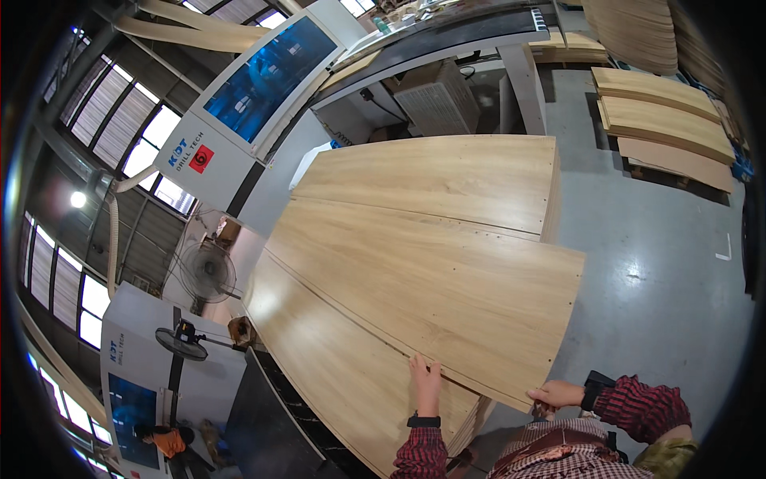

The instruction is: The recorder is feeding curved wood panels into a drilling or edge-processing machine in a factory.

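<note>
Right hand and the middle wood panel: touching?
Touching: the head view shows the right hand gripping the near corner of the middle wood panel.

Left forearm (421, 453) rises near-vertically from the lower edge; left hand (427, 383) points forward, digits parted, grip not determinable. Right forearm (642, 405) extends leftward from the lower right; right hand (558, 393) is clenched, thumb uppermost, fingers curled beneath.

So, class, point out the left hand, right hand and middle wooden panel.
Left hand (428, 385): head view, back of hand.
Right hand (561, 393): head view, back of hand.
Middle wooden panel (431, 283): head view, top face.
</note>
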Available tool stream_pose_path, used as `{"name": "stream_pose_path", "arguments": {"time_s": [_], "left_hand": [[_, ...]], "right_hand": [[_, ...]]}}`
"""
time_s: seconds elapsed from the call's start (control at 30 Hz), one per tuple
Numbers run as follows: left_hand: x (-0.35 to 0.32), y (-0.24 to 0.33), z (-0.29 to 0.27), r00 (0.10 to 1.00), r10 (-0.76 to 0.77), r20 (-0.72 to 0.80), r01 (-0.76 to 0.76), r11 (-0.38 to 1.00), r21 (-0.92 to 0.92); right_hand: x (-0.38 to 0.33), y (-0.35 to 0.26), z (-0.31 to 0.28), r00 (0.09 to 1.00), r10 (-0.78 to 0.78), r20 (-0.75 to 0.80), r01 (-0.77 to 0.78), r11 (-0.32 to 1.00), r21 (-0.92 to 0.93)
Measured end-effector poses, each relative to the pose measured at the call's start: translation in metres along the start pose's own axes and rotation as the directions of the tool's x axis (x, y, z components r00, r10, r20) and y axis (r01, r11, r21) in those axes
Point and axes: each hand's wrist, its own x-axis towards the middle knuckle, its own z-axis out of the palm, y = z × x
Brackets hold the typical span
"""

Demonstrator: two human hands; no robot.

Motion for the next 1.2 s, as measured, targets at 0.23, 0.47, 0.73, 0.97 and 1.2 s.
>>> {"name": "stream_pose_path", "arguments": {"time_s": [0.23, 0.47, 0.73, 0.97, 1.2], "left_hand": [[-0.002, 0.002, -0.003, 0.999, -0.019, 0.042, 0.025, 0.990, -0.138], [0.042, -0.017, -0.014, 0.994, 0.049, 0.098, -0.038, 0.993, -0.111], [0.045, 0.016, 0.000, 0.986, -0.164, -0.030, 0.156, 0.970, -0.188], [0.051, 0.004, 0.000, 0.982, -0.178, -0.070, 0.168, 0.977, -0.134], [0.055, 0.009, -0.001, 0.965, -0.217, -0.151, 0.161, 0.935, -0.316]], "right_hand": [[0.052, -0.035, 0.004, 0.999, -0.041, 0.035, 0.040, 0.999, 0.012], [0.092, -0.073, 0.001, 0.998, -0.048, 0.027, 0.050, 0.995, -0.086], [0.098, -0.077, -0.006, 0.989, -0.104, 0.108, 0.113, 0.991, -0.075], [0.108, -0.073, 0.003, 0.977, -0.101, 0.190, 0.092, 0.994, 0.056], [0.099, -0.069, -0.012, 0.951, -0.248, 0.182, 0.265, 0.961, -0.076]]}}
